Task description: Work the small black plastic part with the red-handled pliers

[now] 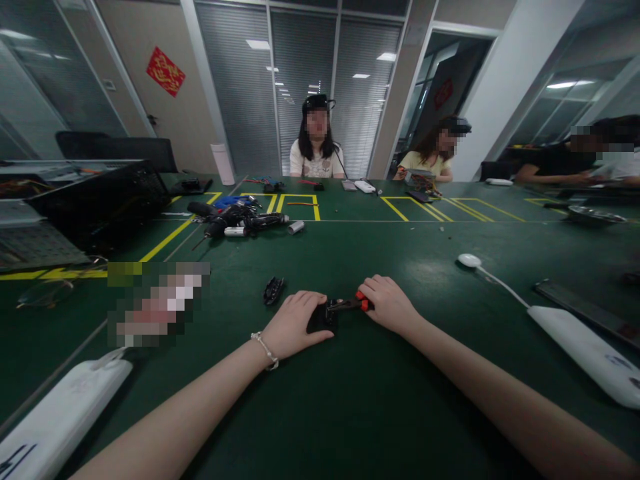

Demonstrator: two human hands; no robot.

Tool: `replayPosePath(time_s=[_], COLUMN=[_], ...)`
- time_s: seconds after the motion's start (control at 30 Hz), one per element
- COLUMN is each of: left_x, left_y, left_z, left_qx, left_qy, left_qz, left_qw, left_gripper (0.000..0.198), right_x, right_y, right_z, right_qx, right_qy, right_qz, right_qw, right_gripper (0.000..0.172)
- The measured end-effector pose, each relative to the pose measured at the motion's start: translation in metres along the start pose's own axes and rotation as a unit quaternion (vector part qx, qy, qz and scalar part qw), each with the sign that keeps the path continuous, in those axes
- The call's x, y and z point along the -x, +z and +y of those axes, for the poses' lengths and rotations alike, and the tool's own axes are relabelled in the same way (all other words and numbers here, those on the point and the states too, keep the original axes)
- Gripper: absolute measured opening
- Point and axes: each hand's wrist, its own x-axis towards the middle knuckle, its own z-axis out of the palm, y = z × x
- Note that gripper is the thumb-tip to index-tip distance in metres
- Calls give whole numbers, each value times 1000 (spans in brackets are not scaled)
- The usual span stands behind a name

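Near the middle of the green table my left hand (293,325) is closed on a small black part (329,323), steadying it against the tabletop. Its thumb lies along the near side and its fingers along the far side. My right hand (389,304) grips red-handled pliers (354,304), mostly covering the handles. The dark jaws point left and meet the black part near its top; whether they pinch a piece of it is too small to tell. Just left of my left hand lies another small black piece (273,291), apart from both hands.
At the left stand a black computer case (105,207) and a white power bank-like device (70,413). A similar white device (585,353) lies right, its cable leading to a white disc (469,261). A cordless drill (220,220) lies among cables. Several people sit across the table.
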Motion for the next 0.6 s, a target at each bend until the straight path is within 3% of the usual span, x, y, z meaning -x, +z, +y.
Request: replayPosePath(time_s=[0.6], left_x=[-1], left_y=[-2], left_z=[1], left_qx=[9], left_qy=[-8], left_qz=[-14], left_qw=[1000], left_gripper=[54], right_x=[1], right_y=[1], right_z=[1], right_qx=[-12], right_qy=[2], right_qz=[0], right_qw=[1000], right_gripper=[17])
